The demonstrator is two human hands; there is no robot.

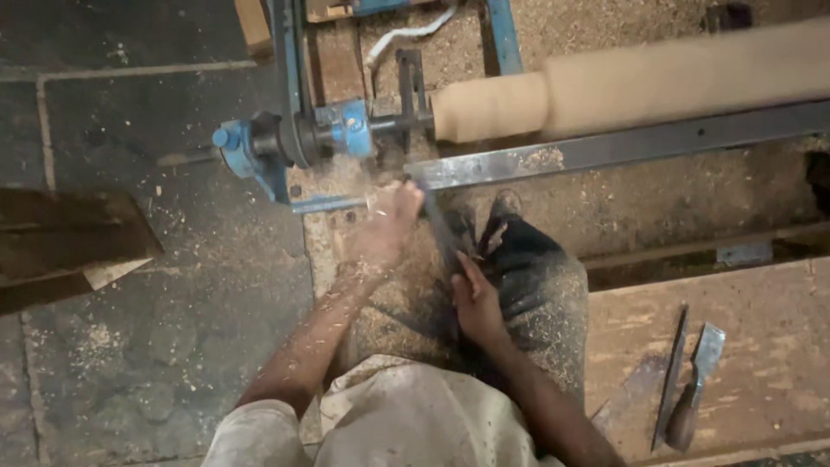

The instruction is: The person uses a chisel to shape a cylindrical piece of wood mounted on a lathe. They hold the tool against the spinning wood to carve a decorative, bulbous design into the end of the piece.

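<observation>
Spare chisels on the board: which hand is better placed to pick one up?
Probably the right hand: the chisels lie on the board on its side. The left hand is up at the tool rest.

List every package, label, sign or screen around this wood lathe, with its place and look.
None in view: no package, label, sign or screen.
Only bare things show: the blue lathe headstock, the pale wooden workpiece, the grey steel rail and two chisels on the bench.
</observation>
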